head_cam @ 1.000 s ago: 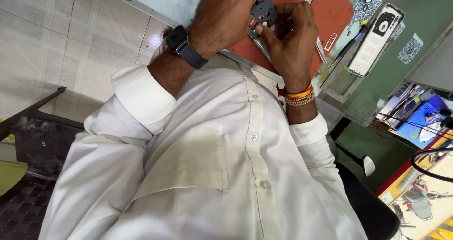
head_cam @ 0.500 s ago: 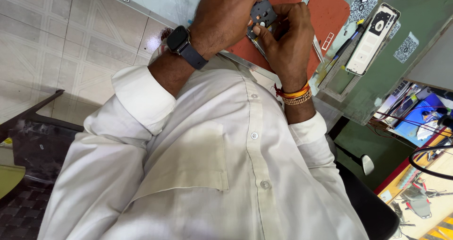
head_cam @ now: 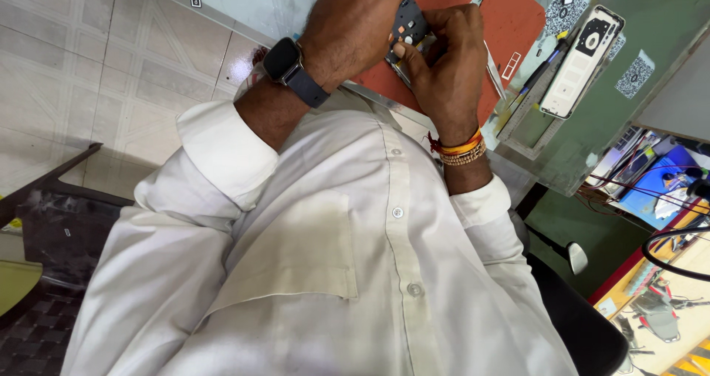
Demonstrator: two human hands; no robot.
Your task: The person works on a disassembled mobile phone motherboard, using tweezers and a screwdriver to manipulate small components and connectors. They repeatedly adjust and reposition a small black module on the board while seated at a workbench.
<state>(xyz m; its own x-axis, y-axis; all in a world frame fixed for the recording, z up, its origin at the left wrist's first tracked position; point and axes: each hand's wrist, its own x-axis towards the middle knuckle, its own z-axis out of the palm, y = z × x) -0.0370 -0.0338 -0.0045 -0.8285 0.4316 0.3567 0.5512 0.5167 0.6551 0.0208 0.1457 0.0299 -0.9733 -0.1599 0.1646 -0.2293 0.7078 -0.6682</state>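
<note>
Both hands meet over an orange work mat (head_cam: 518, 17) on a green bench. My left hand (head_cam: 355, 21), with a dark smartwatch (head_cam: 290, 67) on its wrist, grips a small dark phone part (head_cam: 408, 22) from the left. My right hand (head_cam: 447, 62), with orange and beaded bracelets (head_cam: 460, 148) on its wrist, closes on the same part from the right, thumb pressed to its lower edge. Thin metal tweezers (head_cam: 490, 69) run under the right hand's fingers. Most of the part is hidden by the fingers.
A white phone back housing (head_cam: 580, 62) lies on the green bench (head_cam: 584, 143) to the right, beside a blue-handled tool (head_cam: 543, 65). My white shirt (head_cam: 333, 272) fills the lower view. A tiled floor (head_cam: 89, 87) and dark chair (head_cam: 52, 228) are left; cables and boxes (head_cam: 651, 180) right.
Both hands stay clasped on the dark part. The right thumb has shifted slightly along its lower edge.
</note>
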